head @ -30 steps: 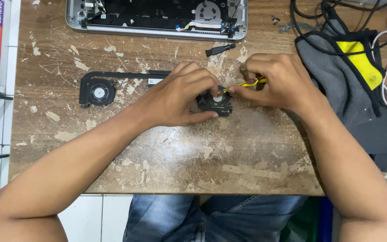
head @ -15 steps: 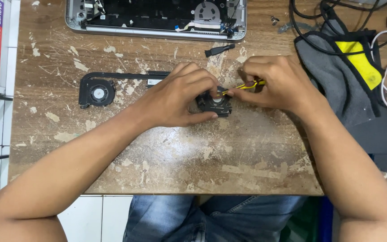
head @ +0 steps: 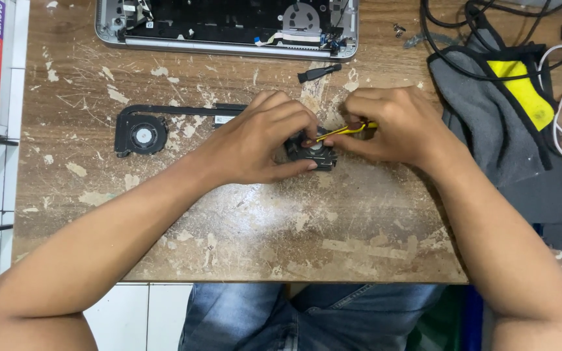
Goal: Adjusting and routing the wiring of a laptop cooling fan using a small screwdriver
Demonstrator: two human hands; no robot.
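Scarred wooden bench [head: 242,240]. Far left: black fan with heat pipe [head: 141,135], pipe running right. Centre: left hand [head: 261,140] clamped around small black fan [head: 313,153]. Right hand [head: 391,127] pinches yellow-handled tool [head: 346,130], long axis near horizontal, tip pointing left-down onto the fan. Opened laptop [head: 229,26] behind; grey cloth [head: 489,130] right.

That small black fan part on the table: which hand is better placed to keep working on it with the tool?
Right, probably. The right hand grips the yellow tool, tip on the small black fan; the left hand clamps it.
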